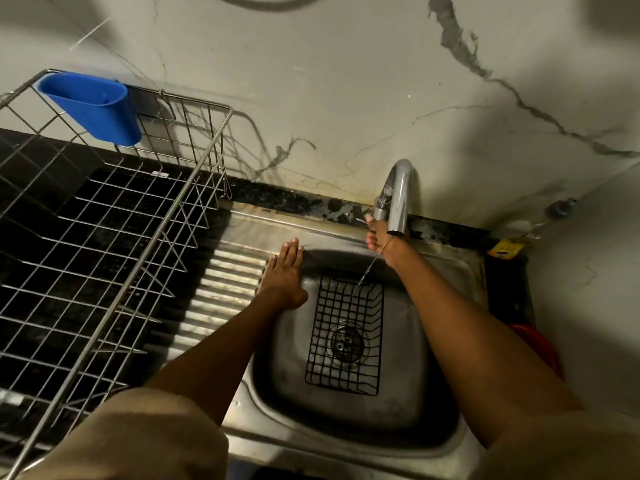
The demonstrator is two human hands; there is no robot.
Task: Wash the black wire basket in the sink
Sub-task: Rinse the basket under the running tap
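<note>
The black wire basket (346,336) lies flat on the bottom of the steel sink (277,382), over the drain. A thin stream of water falls from the chrome tap (400,199) onto the basket's far edge. My left hand (285,273) rests flat, fingers straight, on the sink's left rim beside the ribbed drainboard. My right hand (379,237) reaches up to the tap, and its fingers curl round the tap's handle at the base. Neither hand touches the basket.
A large steel dish rack (114,237) stands on the dark counter to the left, with a blue plastic cup holder (93,107) hung on its back edge. A marble-patterned wall rises behind. A red object (540,344) and a yellow label (507,249) sit at the right.
</note>
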